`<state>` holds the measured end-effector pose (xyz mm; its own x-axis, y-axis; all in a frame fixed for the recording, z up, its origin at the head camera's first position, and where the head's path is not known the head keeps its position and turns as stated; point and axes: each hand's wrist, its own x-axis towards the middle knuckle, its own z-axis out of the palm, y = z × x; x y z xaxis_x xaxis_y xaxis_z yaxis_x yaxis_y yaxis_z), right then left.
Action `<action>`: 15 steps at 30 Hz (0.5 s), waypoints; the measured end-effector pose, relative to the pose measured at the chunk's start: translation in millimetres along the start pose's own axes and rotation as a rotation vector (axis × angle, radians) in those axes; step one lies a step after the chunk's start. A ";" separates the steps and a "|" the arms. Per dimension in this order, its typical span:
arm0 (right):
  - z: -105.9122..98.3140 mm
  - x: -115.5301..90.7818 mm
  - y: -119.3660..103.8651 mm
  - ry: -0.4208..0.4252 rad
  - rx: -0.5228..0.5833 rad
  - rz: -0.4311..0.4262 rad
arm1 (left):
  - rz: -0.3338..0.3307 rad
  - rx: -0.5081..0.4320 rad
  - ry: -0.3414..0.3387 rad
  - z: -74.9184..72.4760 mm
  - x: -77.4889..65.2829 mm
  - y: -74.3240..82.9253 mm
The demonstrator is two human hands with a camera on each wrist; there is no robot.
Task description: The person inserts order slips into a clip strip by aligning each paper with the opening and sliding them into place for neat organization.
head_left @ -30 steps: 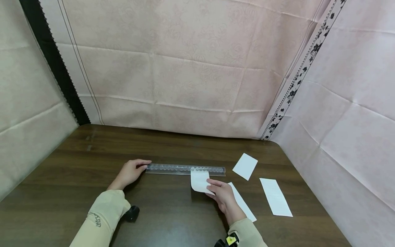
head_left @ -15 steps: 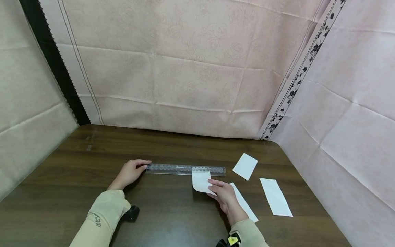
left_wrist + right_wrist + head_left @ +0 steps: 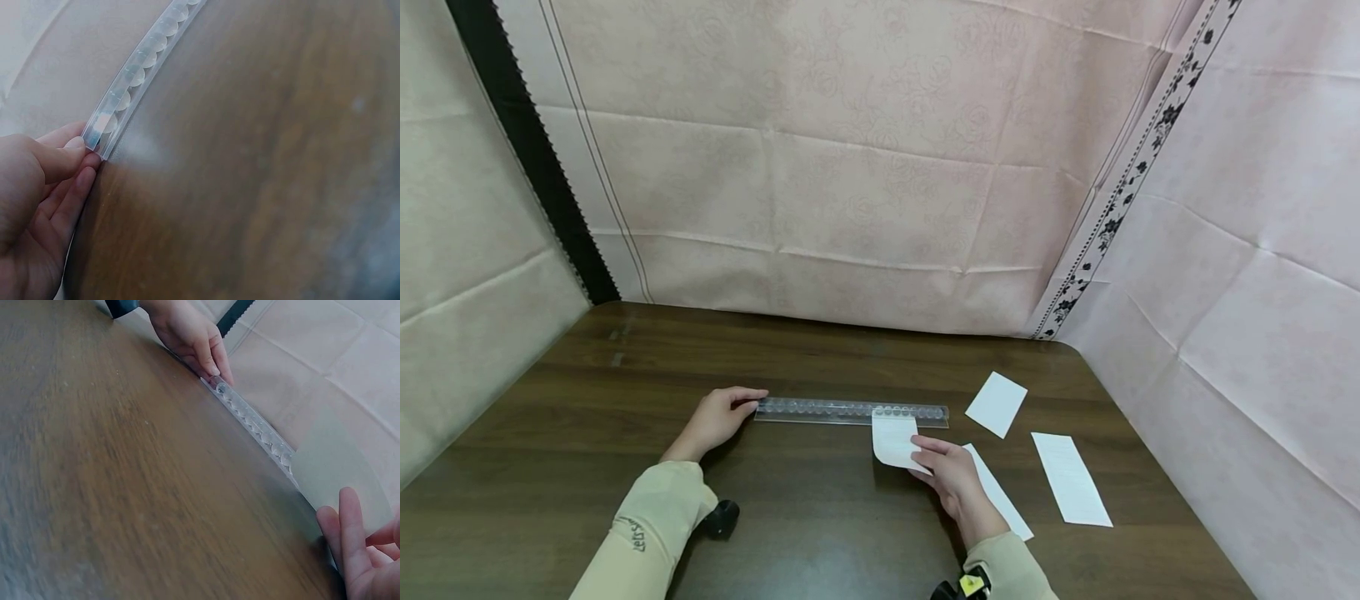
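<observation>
Left fingers [image 3: 747, 392] pinch the ruler [image 3: 820, 409] (it's see-through) by its left end; right fingers [image 3: 934, 444] pinch the white paper [image 3: 892, 442] by its right side.

Clear ruler [image 3: 850, 411], row of scalloped shapes running along its length, stretching sideways; left hand [image 3: 721, 418] pinching its left end between thumb and fingers. White paper [image 3: 895, 440] sitting nearer ruler's right end, upper edge showing through clear plastic, rest hanging out on person's side; lower left corner looking rounded or curled. Right hand [image 3: 955, 477] holding paper's lower right edge between fingers.
</observation>
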<state>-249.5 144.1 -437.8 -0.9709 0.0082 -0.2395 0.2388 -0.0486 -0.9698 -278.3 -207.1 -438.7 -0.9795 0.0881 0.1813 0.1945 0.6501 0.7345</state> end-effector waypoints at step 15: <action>-6.5 0.5 -0.4 0.007 -0.015 -0.007 | -0.014 0.006 -0.002 -0.6 -1.2 2.1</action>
<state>-250.0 150.5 -437.8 -0.9724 0.0155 -0.2328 0.2322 -0.0339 -0.9721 -276.7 -206.3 -437.0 -0.9823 0.0804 0.1692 0.1800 0.6558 0.7332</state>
